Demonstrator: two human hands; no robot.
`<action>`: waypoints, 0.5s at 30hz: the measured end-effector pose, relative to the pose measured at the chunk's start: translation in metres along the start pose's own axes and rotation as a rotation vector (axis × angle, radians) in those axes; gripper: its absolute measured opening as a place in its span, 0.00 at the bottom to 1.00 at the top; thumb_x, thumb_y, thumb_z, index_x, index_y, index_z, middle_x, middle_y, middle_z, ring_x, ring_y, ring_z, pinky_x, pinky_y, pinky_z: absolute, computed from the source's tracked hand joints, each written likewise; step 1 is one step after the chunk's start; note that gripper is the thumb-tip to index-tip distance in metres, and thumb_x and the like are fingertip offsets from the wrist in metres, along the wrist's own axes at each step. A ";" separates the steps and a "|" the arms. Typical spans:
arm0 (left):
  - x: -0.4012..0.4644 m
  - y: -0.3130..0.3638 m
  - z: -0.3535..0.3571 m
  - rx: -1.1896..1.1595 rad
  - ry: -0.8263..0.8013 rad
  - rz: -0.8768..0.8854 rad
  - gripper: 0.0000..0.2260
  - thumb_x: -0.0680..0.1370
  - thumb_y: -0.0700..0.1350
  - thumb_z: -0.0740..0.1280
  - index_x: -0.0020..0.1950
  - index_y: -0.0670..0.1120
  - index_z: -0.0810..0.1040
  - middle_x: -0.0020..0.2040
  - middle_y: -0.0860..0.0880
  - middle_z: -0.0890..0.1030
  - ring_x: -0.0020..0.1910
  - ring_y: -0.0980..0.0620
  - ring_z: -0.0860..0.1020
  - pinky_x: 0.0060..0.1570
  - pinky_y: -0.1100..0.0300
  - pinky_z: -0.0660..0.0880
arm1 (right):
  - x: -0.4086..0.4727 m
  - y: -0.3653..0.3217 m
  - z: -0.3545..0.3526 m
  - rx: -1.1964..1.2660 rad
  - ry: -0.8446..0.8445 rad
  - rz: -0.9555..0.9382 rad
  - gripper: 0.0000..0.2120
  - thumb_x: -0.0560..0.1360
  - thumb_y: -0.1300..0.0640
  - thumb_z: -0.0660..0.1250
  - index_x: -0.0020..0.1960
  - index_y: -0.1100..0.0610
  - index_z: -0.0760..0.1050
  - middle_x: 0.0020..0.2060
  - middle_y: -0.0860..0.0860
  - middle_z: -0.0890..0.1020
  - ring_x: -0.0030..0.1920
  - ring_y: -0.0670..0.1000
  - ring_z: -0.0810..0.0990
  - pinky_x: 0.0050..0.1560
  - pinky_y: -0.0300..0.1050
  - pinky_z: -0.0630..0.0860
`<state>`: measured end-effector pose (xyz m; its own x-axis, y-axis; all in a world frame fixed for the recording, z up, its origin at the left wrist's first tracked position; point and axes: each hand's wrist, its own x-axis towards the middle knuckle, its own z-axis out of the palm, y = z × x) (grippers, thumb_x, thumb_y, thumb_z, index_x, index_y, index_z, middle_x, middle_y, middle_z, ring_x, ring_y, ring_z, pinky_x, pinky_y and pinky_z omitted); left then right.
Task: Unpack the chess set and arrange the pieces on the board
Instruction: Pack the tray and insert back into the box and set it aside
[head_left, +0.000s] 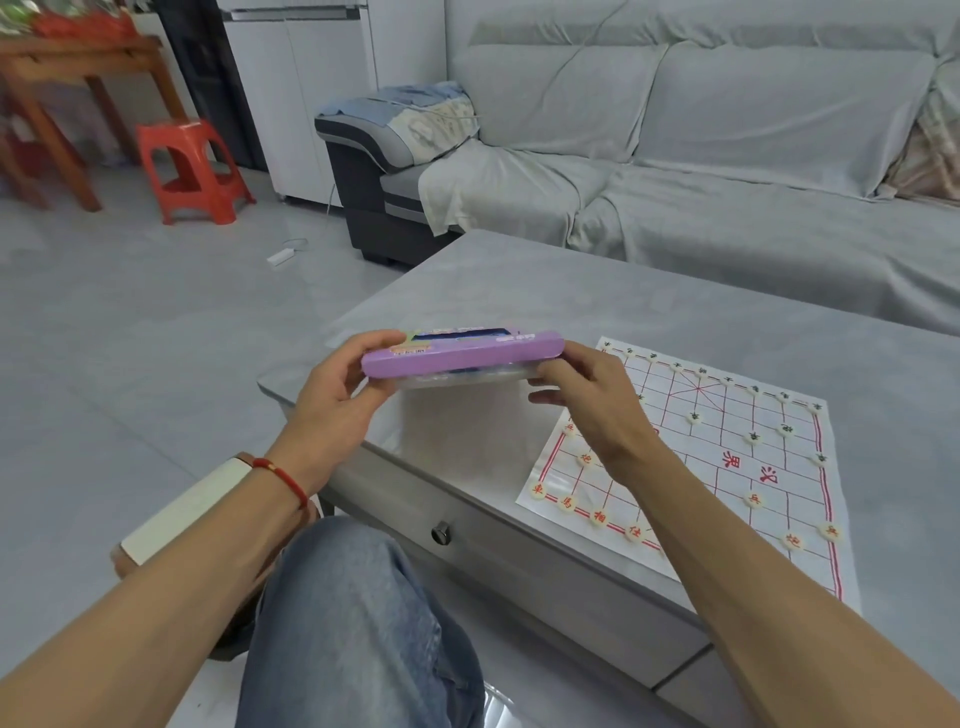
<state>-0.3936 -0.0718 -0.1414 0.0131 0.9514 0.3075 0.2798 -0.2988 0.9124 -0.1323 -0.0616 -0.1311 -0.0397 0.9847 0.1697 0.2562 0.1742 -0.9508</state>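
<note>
I see both hands holding a flat purple box (462, 354) level above the near left part of a grey coffee table (519, 291): the left hand (332, 395) grips its left end with thumb on top and fingers curled beneath, and the right hand (587, 395) grips the right end the same way. A clear plastic layer shows along the box's underside. To the right of the box, a paper chess board (727, 457) with red lines lies flat on the tabletop, and round cream pieces (753, 438) already stand on many of its points along both the far and near rows. The table has a drawer with a small metal knob (441, 533) on its front. Behind the table runs a sofa (727, 130) draped in pale grey covers. Off to the left, on the grey tiled floor, I see a red plastic stool (192, 171) beside a wooden table (78, 78), and a white cabinet (301, 93) against the wall. A red cord bracelet (283, 475) circles the left wrist
</note>
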 end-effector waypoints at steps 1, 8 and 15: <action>0.002 0.003 -0.002 -0.007 0.000 0.015 0.16 0.79 0.37 0.68 0.65 0.50 0.78 0.61 0.52 0.81 0.64 0.51 0.78 0.65 0.46 0.76 | 0.000 0.000 -0.002 0.041 -0.012 -0.007 0.16 0.81 0.55 0.62 0.65 0.50 0.80 0.53 0.48 0.85 0.52 0.50 0.84 0.56 0.50 0.83; 0.004 0.018 -0.004 -0.082 0.027 0.056 0.16 0.78 0.35 0.70 0.62 0.50 0.83 0.59 0.51 0.83 0.63 0.48 0.79 0.59 0.51 0.80 | 0.003 -0.006 -0.013 0.039 0.055 0.029 0.22 0.75 0.46 0.74 0.65 0.51 0.75 0.54 0.46 0.83 0.42 0.46 0.85 0.51 0.45 0.81; 0.000 0.017 -0.007 -0.028 -0.101 0.053 0.16 0.79 0.40 0.68 0.65 0.52 0.81 0.62 0.53 0.82 0.66 0.48 0.77 0.65 0.46 0.76 | 0.002 -0.007 -0.013 0.226 0.029 0.075 0.18 0.74 0.61 0.75 0.61 0.48 0.80 0.56 0.51 0.81 0.36 0.45 0.77 0.34 0.38 0.73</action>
<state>-0.3959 -0.0773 -0.1241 0.1245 0.9365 0.3279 0.2494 -0.3494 0.9032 -0.1218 -0.0612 -0.1207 -0.0005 0.9950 0.1001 0.0341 0.1001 -0.9944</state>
